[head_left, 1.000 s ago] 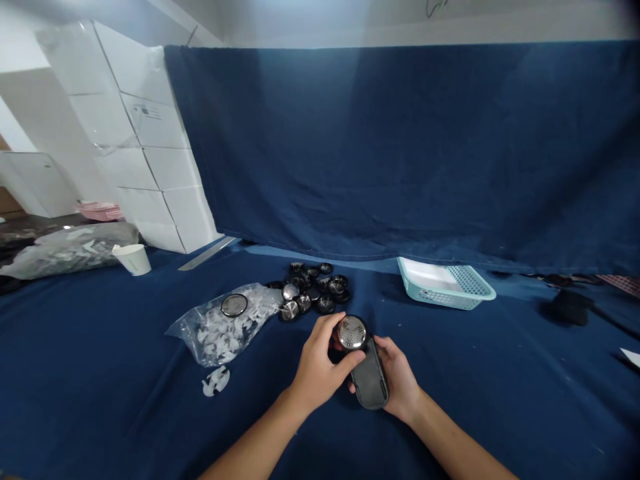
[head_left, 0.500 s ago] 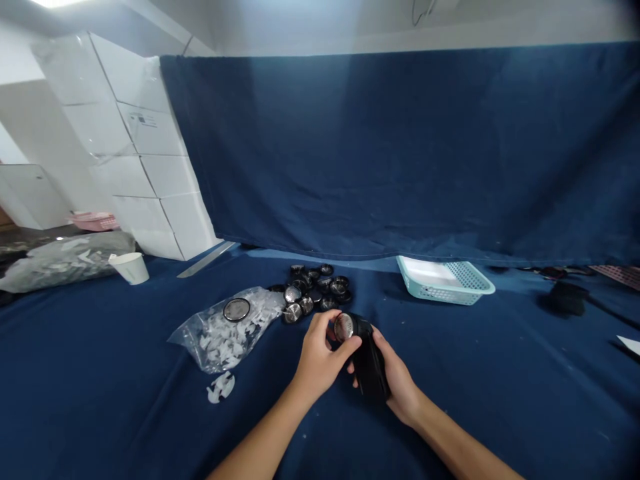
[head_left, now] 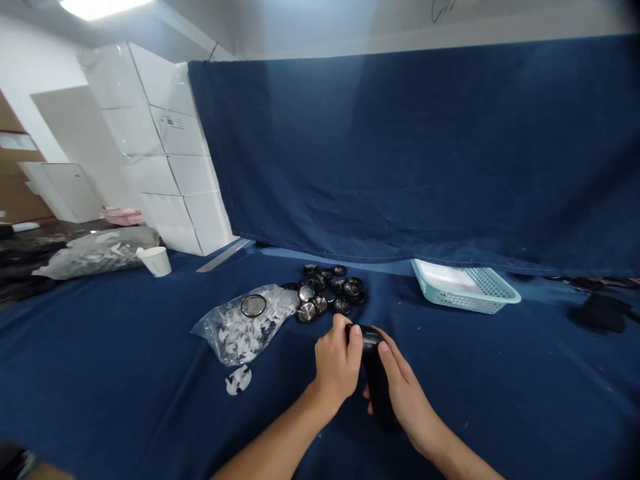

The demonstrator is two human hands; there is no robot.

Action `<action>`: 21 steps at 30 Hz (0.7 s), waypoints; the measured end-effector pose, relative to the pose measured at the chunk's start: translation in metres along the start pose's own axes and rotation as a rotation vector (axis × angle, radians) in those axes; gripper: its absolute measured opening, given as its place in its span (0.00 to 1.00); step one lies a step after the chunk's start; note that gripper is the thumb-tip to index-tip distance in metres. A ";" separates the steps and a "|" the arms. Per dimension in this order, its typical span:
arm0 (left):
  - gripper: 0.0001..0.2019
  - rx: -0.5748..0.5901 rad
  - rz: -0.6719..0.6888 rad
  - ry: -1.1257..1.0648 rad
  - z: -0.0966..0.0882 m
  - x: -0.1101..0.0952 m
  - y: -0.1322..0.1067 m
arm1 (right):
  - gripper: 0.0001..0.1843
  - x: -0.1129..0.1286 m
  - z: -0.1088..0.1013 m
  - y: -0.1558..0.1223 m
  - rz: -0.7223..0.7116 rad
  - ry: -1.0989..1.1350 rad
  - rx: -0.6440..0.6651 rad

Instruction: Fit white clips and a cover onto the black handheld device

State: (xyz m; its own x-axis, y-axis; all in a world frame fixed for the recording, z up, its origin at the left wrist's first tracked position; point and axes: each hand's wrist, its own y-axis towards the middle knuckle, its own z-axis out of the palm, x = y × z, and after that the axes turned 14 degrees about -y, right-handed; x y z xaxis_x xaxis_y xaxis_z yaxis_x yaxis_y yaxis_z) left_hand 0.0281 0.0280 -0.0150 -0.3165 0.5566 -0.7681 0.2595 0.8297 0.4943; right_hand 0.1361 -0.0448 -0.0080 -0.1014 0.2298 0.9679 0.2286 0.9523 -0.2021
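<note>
A black electric shaver (head_left: pixel 381 397) is between my hands, its body pointing down toward me. My right hand (head_left: pixel 407 397) wraps its handle, with the thumb on the upper part. Around the head end my left hand (head_left: pixel 336 363) is closed, thumb on top; the round metal face is hidden behind those fingers. Just beyond them lies a pile of round black shaver heads (head_left: pixel 320 307) with shiny metal faces. To the left is a clear bag (head_left: pixel 240 337) of small white plastic parts, with one metal-faced disc (head_left: pixel 253 306) on top. A loose white part (head_left: pixel 239 381) lies in front of the bag.
A light-blue basket (head_left: pixel 463 298) with something white inside stands at the back right. White boxes (head_left: pixel 175 180) are stacked at the back left, near a paper cup (head_left: pixel 155 261) and a larger filled bag (head_left: pixel 105 253). A blue cloth (head_left: pixel 400 153) hangs behind.
The shaver has turned, so its metal face no longer shows. My left hand has closed further over the head end, and my right thumb has come onto the top. The view has shifted left.
</note>
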 end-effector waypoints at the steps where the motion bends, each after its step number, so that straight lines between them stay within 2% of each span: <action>1: 0.14 0.010 0.001 -0.005 0.001 -0.001 0.000 | 0.41 0.001 -0.001 -0.001 0.024 0.007 -0.002; 6: 0.14 0.085 -0.069 0.056 0.002 -0.006 0.001 | 0.38 0.001 -0.007 -0.004 0.106 0.120 0.048; 10: 0.15 0.135 -0.163 0.082 -0.002 -0.008 0.004 | 0.34 0.001 -0.007 -0.002 0.090 0.181 0.074; 13: 0.17 0.156 -0.212 0.015 -0.009 -0.011 -0.002 | 0.35 0.002 -0.002 -0.001 0.070 0.228 0.076; 15: 0.19 0.148 -0.258 -0.108 -0.018 -0.012 -0.007 | 0.35 0.001 0.001 -0.004 0.084 0.271 0.178; 18: 0.20 0.032 -0.423 -0.375 -0.054 -0.002 -0.007 | 0.34 0.000 0.000 -0.010 0.071 0.304 0.379; 19: 0.21 -0.047 -0.499 -0.454 -0.073 0.005 -0.003 | 0.33 0.001 -0.005 -0.013 0.051 0.265 0.393; 21: 0.23 -0.203 -0.571 -0.483 -0.125 0.023 0.011 | 0.33 0.007 -0.024 -0.019 0.004 0.071 0.329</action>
State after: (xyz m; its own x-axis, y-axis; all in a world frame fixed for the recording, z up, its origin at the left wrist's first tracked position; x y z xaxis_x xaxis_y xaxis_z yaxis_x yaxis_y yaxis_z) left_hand -0.0902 0.0555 0.0237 0.0942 -0.0012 -0.9956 -0.0109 0.9999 -0.0023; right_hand 0.1539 -0.0663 0.0067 -0.0306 0.2297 0.9728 -0.0969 0.9680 -0.2316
